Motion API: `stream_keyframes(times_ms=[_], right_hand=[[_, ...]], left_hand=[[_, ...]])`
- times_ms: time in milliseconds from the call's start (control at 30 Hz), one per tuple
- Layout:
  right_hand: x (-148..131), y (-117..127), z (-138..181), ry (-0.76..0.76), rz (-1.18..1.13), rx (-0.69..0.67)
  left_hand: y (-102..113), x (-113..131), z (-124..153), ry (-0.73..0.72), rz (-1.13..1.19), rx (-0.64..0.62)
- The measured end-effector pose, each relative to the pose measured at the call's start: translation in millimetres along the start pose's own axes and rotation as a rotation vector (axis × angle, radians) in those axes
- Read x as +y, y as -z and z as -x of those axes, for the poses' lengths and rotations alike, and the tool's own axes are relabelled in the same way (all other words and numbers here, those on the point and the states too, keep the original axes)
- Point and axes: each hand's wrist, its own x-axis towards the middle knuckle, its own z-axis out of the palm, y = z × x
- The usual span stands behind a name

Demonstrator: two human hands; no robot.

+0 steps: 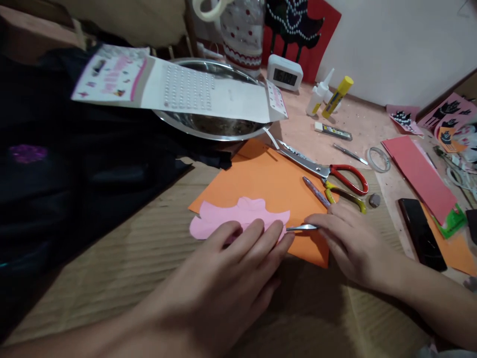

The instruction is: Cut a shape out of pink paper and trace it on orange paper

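My left hand (238, 268) lies over a scallop-edged pink paper cutout (219, 219), its fingers slightly apart and resting on the lower edge. The cutout lies partly on an orange sheet (261, 174) and partly on brown cardboard. Between the fingertips of my right hand (346, 238) is a slim silver pointed tool (303, 227); its tip meets the right end of the cutout. Whether it is a blade or tweezers I cannot tell. Just beyond that hand, a pen (315, 191) and scissors with red and yellow handles (324, 174) rest at the orange sheet's edge.
A strip of stick-on pearls (190, 89) lies across a metal bowl (212, 134). Black material (74, 174) covers the left side. Behind stand a clock (285, 73), a glue bottle (318, 97) and a glue stick (337, 97). A phone (422, 233) lies at right near red paper (419, 176).
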Motion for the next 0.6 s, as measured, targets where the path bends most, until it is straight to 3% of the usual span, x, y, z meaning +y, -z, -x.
stream_keyframes(times_ms=[200, 400, 600], right_hand=[[2.5, -8.5, 0.7, 0.008, -0.028, -0.015], [3.0, -11.4, 0.2, -0.008, -0.053, -0.033], [8.7, -11.6, 2.6, -0.077, -0.154, 0.112]], left_hand=[[-9.9, 1.5, 1.6, 0.030, 0.037, 0.065], [-6.0, 0.7, 2.7, 0.037, 0.046, 0.021], [-3.5, 1.4, 0.2, 0.047, 0.034, 0.029]])
